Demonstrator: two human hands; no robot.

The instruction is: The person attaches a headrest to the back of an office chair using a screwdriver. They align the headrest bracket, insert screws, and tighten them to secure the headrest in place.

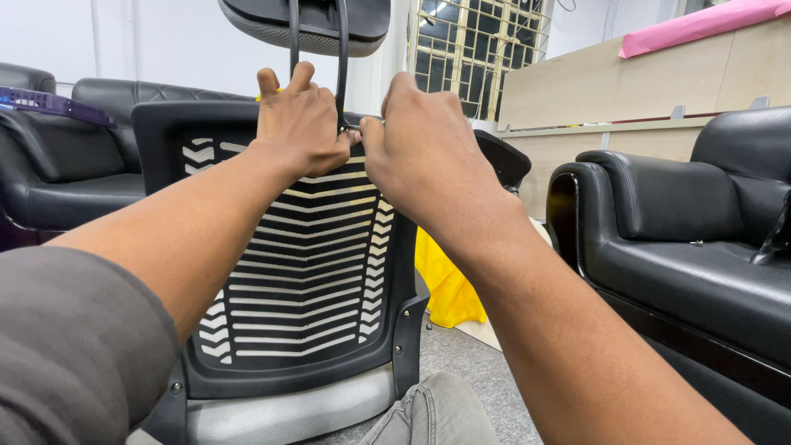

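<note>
Right now, busy at the top edge of a black chair back point(305, 272), seen from behind, with white stripes showing through its slats. Standing just in front, nearly touching the bent knee point(428, 408) in grey jeans.

Above it, a padded headrest point(305, 21), held up on two thin black rods point(341, 49) that run down into the top of the back.

Left hand point(301, 124): mostly curled, two fingers poking up, thumb pressed in by the foot of the rods. Hard to tell whether anything is really held there.

Right hand point(416, 152): closed up tight like a small fist, fingertips pinched on a tiny silvery bit point(356, 132), right where the rods meet the back. Too small to say what kind of bit.

Looks like fiddly work on that joint under the headrest, both thumbs nearly touching. Probably somewhere in the middle of it, not done, since the pinch is on and the headrest sits high.

For the next move, most likely: a steady pinch, small careful turns or pushes, and the other hand keeping the rods from wobbling. Easy to drop something that tiny.

Round about: black sofas on the left point(66, 156) and the right point(684, 239), a yellow cloth point(445, 284) on the floor behind the chair, a purple tray point(49, 103) far left, and a wooden counter point(626, 82) with a pink sheet point(700, 23) on top.
</note>
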